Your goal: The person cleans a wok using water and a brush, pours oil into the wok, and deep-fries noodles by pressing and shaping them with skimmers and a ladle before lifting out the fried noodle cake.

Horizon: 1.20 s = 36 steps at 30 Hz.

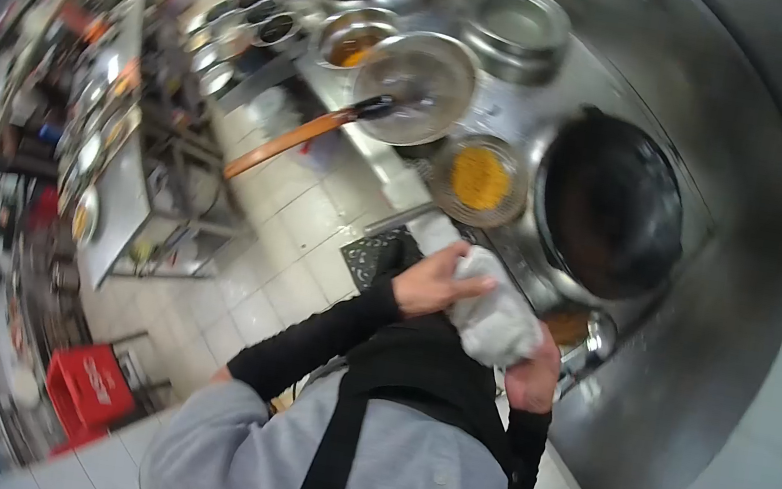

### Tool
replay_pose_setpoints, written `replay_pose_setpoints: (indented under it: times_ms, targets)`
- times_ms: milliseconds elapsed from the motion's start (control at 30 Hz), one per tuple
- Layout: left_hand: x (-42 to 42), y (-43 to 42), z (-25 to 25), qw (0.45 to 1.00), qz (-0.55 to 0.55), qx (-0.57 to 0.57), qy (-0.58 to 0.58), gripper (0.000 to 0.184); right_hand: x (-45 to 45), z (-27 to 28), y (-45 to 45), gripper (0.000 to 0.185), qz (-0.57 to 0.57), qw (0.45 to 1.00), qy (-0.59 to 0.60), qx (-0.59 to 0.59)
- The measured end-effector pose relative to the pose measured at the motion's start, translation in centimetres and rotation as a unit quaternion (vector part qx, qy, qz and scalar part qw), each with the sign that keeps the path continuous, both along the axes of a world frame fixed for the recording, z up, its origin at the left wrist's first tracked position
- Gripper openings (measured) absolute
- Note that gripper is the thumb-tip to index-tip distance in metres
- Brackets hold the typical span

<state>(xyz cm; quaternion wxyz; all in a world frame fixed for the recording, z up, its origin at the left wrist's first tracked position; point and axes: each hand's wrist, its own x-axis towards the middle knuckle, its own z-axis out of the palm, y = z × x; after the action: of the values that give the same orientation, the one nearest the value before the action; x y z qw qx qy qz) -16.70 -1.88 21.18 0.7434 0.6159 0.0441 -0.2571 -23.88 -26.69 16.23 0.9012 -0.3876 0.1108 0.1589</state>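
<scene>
A white cloth (494,313), bunched up, is held between my two hands in front of the black apron. My left hand (436,282) grips its upper left side, with the thumb lying across the fabric. The lower right end of the cloth is in my right hand (535,375), whose fingers are partly hidden by it. Closest to the hands are a bowl (565,325) with brownish contents, a sieve-like bowl (479,179) holding something yellow, and a large black wok (609,204) on the stove.
A large strainer (414,88) lies at the counter edge, with a wooden-handled tool (295,139) jutting over the aisle. Behind are a metal pot (514,30) and a bowl of orange liquid (353,38). A steel table (128,210) and red crate (89,389) stand left.
</scene>
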Motion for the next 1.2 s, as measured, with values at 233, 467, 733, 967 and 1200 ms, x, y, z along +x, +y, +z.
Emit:
replay_pose_setpoints:
  times_ms: [233, 467, 733, 967, 1200]
  targets:
    - [-1.0, 1.4, -2.7, 0.996, 0.044, 0.037, 0.067, 0.029, 0.6, 1.7, 2.8, 0.056, 0.048, 0.998, -0.024, -0.037]
    - [0.8, 5.8, -1.8, 0.972, 0.075, 0.205, -0.089, 0.028, 3.0, 0.2, 7.8, 0.033, 0.066, 0.997, 0.046, -0.002]
    - [0.6, 15.8, 0.8, 0.997, 0.067, 0.038, 0.006, 0.058, 10.0, 4.5, 21.5, 0.039, 0.210, 0.958, 0.049, 0.190]
    - [6.9, 33.6, -4.8, 0.784, 0.176, 0.573, -0.161, 0.035, 10.8, -2.8, 26.2, 0.048, 0.278, 0.953, 0.053, -0.108]
    - [4.0, 37.4, -8.0, 0.952, -0.050, 0.299, 0.036, 0.042, 7.5, -9.7, 34.3, 0.075, 0.327, 0.940, 0.098, -0.020]
